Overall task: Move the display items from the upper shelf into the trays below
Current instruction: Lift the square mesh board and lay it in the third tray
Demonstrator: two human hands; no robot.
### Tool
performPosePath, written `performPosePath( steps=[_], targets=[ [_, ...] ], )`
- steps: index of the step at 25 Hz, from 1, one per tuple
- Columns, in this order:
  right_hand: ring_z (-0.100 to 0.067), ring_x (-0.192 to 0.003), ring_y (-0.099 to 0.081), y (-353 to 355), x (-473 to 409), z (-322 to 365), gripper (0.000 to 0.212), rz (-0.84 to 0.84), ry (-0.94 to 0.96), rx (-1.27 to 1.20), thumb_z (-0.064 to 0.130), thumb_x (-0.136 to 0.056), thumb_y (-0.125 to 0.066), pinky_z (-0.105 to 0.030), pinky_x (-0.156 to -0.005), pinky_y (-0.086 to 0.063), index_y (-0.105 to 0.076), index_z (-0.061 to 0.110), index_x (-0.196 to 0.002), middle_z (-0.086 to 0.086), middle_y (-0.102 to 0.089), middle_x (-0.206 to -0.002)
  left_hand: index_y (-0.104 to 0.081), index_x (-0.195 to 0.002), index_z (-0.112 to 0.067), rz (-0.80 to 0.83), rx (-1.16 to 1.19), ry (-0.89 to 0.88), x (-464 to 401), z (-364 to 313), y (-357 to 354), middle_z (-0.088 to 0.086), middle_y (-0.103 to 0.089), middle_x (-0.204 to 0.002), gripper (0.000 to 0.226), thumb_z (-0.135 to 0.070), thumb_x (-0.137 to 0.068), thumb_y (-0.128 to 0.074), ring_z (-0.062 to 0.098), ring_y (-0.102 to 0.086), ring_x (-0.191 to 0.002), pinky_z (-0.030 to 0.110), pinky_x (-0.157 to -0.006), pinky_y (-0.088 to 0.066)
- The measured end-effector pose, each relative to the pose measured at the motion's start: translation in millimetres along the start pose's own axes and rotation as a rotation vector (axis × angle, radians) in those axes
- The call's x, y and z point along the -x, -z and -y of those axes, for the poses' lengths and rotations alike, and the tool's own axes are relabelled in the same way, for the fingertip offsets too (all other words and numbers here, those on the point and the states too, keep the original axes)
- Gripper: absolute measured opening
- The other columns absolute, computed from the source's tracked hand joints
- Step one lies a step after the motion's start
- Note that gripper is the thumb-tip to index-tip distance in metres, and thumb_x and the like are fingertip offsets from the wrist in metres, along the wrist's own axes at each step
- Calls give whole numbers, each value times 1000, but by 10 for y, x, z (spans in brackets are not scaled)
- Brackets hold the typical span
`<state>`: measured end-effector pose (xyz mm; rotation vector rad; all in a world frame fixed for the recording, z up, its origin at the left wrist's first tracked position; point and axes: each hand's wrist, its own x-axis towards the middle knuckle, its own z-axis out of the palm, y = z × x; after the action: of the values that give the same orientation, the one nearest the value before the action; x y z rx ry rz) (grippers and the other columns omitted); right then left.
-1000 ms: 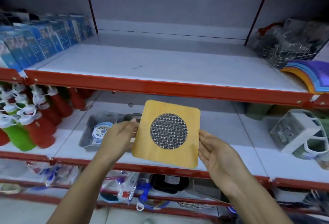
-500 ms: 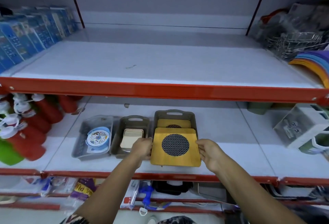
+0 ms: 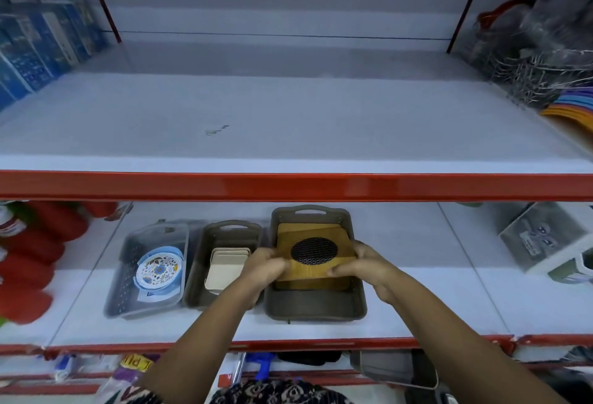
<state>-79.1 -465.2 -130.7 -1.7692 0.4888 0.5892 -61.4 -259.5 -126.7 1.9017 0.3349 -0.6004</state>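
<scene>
Both the left hand (image 3: 268, 264) and the right hand (image 3: 361, 262) pinch opposite edges of the square yellow wooden board with a round black mesh centre (image 3: 313, 257), keeping it level over the matching boards in the brown plastic tray (image 3: 316, 307) on the lower shelf (image 3: 417, 301), probably to stack it squarely.

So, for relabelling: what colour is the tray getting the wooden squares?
Dark grey-brown tray, seen in the head view.

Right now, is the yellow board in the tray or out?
In. The yellow board sits tilted inside the brown tray, atop another board, both hands holding it.
</scene>
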Motion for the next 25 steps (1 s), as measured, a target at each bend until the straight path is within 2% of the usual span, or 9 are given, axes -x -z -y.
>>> performPosePath(
  steps=[3,5,8,11,13,15,19,22,25],
  targets=[
    [-21,-120,-51,-35,-74,-42,90,5,66,134,12,-57,-83,-29,-103,-43,-44,19,-138,-1,-54,-130,-63,-118,-10,73,-217,-83,-57,26,9,3,-59,-103,45,-1,-75,-67,19,-56,-96,27,-81,-48],
    [-25,-119,-49,-57,-102,-103,72,-69,169,368,19,-64,-78,-34,-103,-43,-52,19,-131,-5,-56,-126,-65,-114,-12,110,-514,-222,-62,75,-5,3,-60,-102,39,-4,-76,-67,20,-59,-95,27,-77,-49],
    [-30,-123,-44,-140,-95,-204,48,-174,303,816,34,-77,-63,-36,-102,-41,-55,23,-123,-5,-58,-125,-60,-123,-24,23,-1022,-420,-76,172,-24,3,-59,-118,43,-16,-81,-61,24,-60,-109,33,-87,-53],
    [-28,-137,-31,-262,-79,-320,50,-302,327,1110,36,-90,-48,-37,-111,-30,-44,21,-136,-4,-51,-138,-57,-123,-26,-43,-1297,-512,-127,223,8,6,-61,-118,37,-21,-86,-52,25,-59,-109,35,-93,-49],
    [-27,-143,-23,-319,-74,-400,54,-340,355,1248,34,-93,-41,-38,-117,-18,-34,17,-144,-6,-44,-147,-60,-117,-21,-23,-1450,-614,-154,240,12,7,-65,-116,31,-18,-88,-50,25,-56,-115,33,-105,-39],
    [-25,-146,-17,-348,-80,-471,58,-313,355,1377,34,-95,-38,-40,-120,-7,-25,13,-149,-10,-35,-153,-61,-114,-17,15,-1553,-628,-170,261,-12,9,-67,-114,28,-13,-89,-50,26,-55,-117,33,-114,-30],
    [-25,-148,-14,-341,-110,-503,63,-297,385,1589,31,-96,-42,-46,-112,18,-19,10,-151,-11,-30,-155,-63,-112,-12,60,-1651,-587,-225,302,-98,9,-67,-111,28,-2,-87,-54,27,-57,-114,34,-108,-35],
    [-25,-147,-18,-337,-146,-489,61,-291,409,1628,34,-95,-42,-46,-108,23,-27,8,-148,-12,-40,-150,-61,-114,-12,44,-1642,-596,-276,343,-108,8,-67,-112,30,1,-88,-53,27,-57,-115,35,-110,-33],
    [-23,-146,-19,-341,-170,-479,59,-256,378,1629,30,-93,-45,-44,-110,22,-33,8,-146,-11,-46,-145,-57,-122,-13,58,-1631,-580,-264,369,-128,10,-63,-123,39,6,-89,-50,28,-49,-128,34,-115,-27]
  ],
)
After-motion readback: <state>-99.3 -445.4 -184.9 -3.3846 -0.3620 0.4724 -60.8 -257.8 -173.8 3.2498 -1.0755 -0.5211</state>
